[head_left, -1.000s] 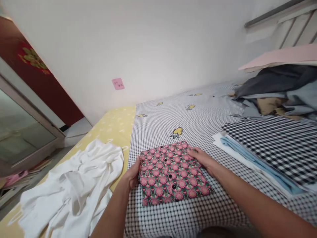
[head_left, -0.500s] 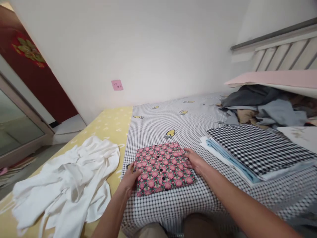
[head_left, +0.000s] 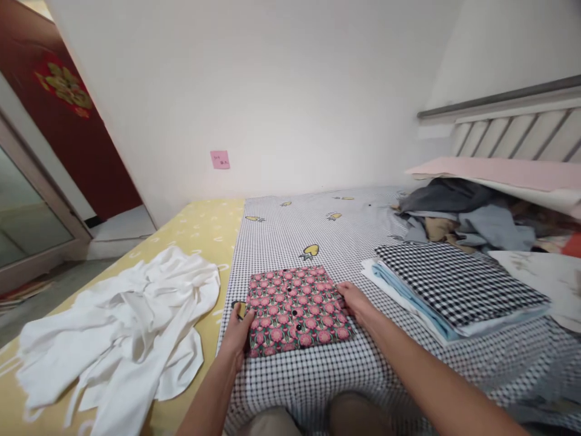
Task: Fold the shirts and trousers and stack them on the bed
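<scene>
A folded shirt (head_left: 299, 312) with pink flowers on a dark ground and a row of black buttons lies flat on the checked bed sheet (head_left: 290, 233). My left hand (head_left: 237, 333) is closed on its left edge, thumb near the top side, the other fingers partly hidden. At the opposite edge my right hand (head_left: 357, 301) pinches the fabric, its fingertips partly tucked beneath. A crumpled white garment (head_left: 149, 315) is spread out to the left. To the right sits a stack of folded clothes, with a black-and-white checked garment (head_left: 458, 281) on top and light blue cloth below.
Yellow bedding (head_left: 213, 224) borders the checked sheet on the left. Behind the folded stack are loose grey and tan clothes (head_left: 481, 212) under a pink board-like sheet (head_left: 503, 169). A white wall (head_left: 295, 109) closes off the back, and a slatted headboard (head_left: 517, 133) stands right.
The view has shifted slightly. Both hands stay at the sides of the floral shirt, and the right fingers are drawn in closer on its edge.
</scene>
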Action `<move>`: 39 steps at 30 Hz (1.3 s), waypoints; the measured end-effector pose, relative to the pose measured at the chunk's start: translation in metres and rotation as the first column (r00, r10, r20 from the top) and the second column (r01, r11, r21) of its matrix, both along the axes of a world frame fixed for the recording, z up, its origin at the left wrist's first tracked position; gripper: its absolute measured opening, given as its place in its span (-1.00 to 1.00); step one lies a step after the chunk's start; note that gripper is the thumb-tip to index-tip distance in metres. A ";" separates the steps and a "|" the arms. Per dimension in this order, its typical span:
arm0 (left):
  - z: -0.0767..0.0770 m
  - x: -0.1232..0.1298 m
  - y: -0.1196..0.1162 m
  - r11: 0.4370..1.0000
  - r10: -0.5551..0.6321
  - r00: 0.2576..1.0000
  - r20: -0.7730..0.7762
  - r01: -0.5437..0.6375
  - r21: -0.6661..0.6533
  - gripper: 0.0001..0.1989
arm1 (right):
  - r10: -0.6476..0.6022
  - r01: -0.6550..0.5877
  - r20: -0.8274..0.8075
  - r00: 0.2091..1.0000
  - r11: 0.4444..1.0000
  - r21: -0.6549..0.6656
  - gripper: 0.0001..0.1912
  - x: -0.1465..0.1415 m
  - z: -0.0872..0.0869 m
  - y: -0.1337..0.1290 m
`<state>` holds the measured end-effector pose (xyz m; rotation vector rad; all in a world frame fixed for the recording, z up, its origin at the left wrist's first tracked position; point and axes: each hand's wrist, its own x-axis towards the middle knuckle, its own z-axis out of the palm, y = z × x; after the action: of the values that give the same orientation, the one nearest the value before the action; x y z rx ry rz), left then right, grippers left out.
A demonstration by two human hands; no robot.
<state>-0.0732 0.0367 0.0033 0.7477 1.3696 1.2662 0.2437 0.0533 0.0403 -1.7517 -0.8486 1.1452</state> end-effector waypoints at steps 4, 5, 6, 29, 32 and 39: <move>0.005 0.003 -0.006 1.000 0.009 1.000 -0.005 -0.009 -0.013 -0.16 | -0.050 0.046 0.070 0.996 0.997 0.064 -0.93 0.000 -0.003 -0.002; 0.007 0.005 -0.008 1.000 0.013 1.000 -0.013 -0.013 -0.007 -0.18 | -0.040 0.034 0.092 0.995 0.997 0.074 -0.92 0.000 -0.003 -0.003; 0.008 0.006 -0.010 1.000 0.017 1.000 -0.024 -0.017 0.000 -0.19 | -0.024 0.015 0.114 0.993 0.997 0.077 -0.94 0.001 -0.003 -0.003; 0.025 0.012 -0.024 0.999 0.047 0.990 0.136 -0.046 -0.008 -0.26 | 0.174 -0.188 0.335 0.926 0.982 0.010 -0.21 -0.009 0.004 -0.003; 0.023 0.012 -0.026 0.999 0.048 0.991 0.129 -0.048 -0.003 -0.24 | 0.143 -0.188 0.632 0.761 0.982 0.004 -0.14 -0.004 0.018 -0.008; 0.009 0.014 -0.025 0.996 0.076 0.997 -0.006 -0.075 0.058 -0.24 | -0.103 -0.527 0.934 0.342 0.802 0.282 -0.45 -0.043 0.019 -0.006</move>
<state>-0.0588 0.0113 0.0126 0.7472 1.3844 1.3679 0.2011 0.0471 0.0592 -1.6846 -1.9501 -0.2018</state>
